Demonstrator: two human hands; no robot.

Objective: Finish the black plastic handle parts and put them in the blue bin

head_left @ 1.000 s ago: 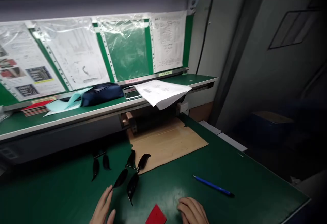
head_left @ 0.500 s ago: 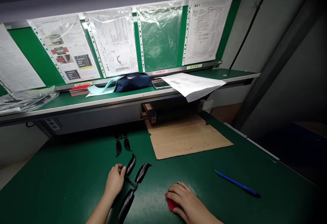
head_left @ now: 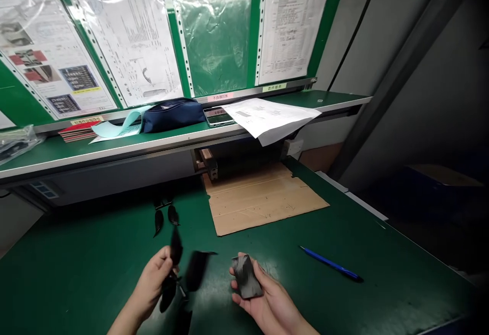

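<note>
My left hand (head_left: 155, 279) grips a black plastic sprue of leaf-shaped parts (head_left: 183, 274), lifted just above the green bench mat (head_left: 344, 233) (blurred, so exact finger hold unclear). My right hand (head_left: 263, 294) is palm up w/ fingers curled round a dark flat block (head_left: 247, 276). A 2nd small sprue of black parts (head_left: 164, 215) lies on the mat beyond my left hand. Blue pen (head_left: 330, 263) well to the right; cardboard sheet (head_left: 263, 197) further back, under the shelf (head_left: 114, 149).

Glossy black plastic leaf parts (head_left: 179, 274), matt green table mat (head_left: 95, 253), rough brown cardboard (head_left: 263, 200).
</note>
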